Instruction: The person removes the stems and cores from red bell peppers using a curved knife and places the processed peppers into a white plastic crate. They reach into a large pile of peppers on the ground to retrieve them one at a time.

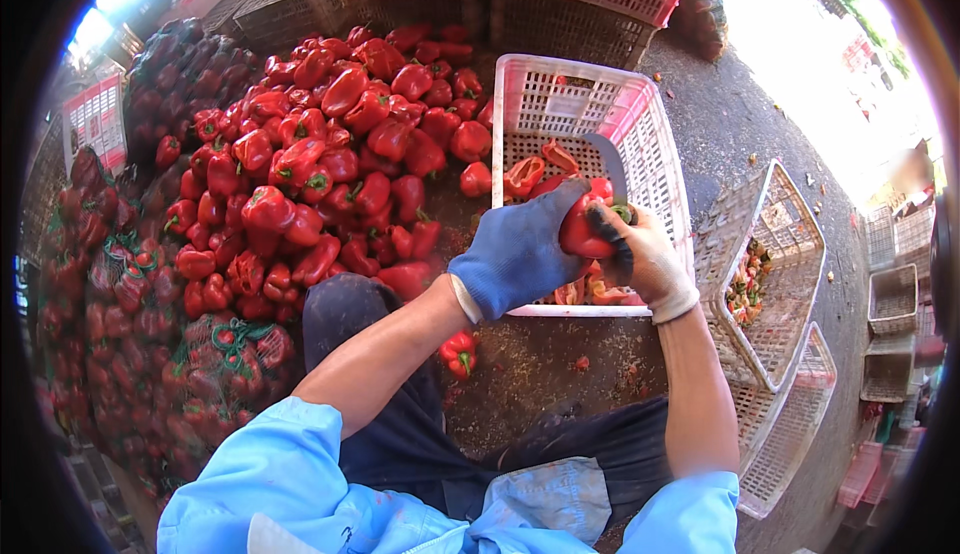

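My left hand (530, 244), in a blue glove, is closed around a red bell pepper (588, 226) above a white plastic crate. My right hand (645, 259), in a pale glove with dark fingertips, is closed at the pepper's right side. A curved knife blade (612, 164) rises from between the pepper and my right fingers; its handle is hidden in that hand. Cut pepper pieces (524, 176) lie in the crate (672, 189) below, partly covered by my hands.
A large heap of whole red peppers (340, 154) lies left of the crate. Net sacks of peppers (120, 324) line the far left. One loose pepper (458, 354) sits by my knee. A tilted crate (790, 224) with pepper scraps (748, 284) stands at right; stacked crates (590, 19) stand behind.
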The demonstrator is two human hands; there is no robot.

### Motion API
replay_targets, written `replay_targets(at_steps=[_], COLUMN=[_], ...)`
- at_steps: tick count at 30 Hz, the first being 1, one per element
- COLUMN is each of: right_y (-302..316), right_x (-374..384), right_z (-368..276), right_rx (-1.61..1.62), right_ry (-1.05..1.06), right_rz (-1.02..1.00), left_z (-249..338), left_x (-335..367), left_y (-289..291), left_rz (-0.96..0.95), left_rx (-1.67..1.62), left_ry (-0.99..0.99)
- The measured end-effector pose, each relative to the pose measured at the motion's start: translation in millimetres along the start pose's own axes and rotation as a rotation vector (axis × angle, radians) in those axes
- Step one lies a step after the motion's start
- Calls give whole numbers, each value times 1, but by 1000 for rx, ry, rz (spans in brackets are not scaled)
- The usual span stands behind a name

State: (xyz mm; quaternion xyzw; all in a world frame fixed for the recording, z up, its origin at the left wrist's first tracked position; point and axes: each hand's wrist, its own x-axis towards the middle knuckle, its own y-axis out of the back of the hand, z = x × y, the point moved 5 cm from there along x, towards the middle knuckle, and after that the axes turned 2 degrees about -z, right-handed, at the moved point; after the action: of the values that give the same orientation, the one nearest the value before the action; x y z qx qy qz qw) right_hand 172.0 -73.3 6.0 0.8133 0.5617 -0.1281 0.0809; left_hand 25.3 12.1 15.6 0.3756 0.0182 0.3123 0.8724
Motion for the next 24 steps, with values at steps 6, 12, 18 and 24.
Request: replay_targets(at_steps=[6, 12, 18, 24], right_y=[9, 5, 11, 24], right_x=[-4, -7, -5, -4], right_z=[-1, -11, -14, -3], right_rx=[-42, -17, -139, 72], right_ry=[82, 128, 129, -50], right_rz=[-112, -159, -66, 31], left_z=[-4, -1, -7, 1], left_x=[5, 5, 5, 2], left_y=[3, 12, 10, 4], left_rz=[-48, -59, -56, 82], left_rx=[-112, -469, -638, -252], left_ry=[-17, 47, 97, 41])
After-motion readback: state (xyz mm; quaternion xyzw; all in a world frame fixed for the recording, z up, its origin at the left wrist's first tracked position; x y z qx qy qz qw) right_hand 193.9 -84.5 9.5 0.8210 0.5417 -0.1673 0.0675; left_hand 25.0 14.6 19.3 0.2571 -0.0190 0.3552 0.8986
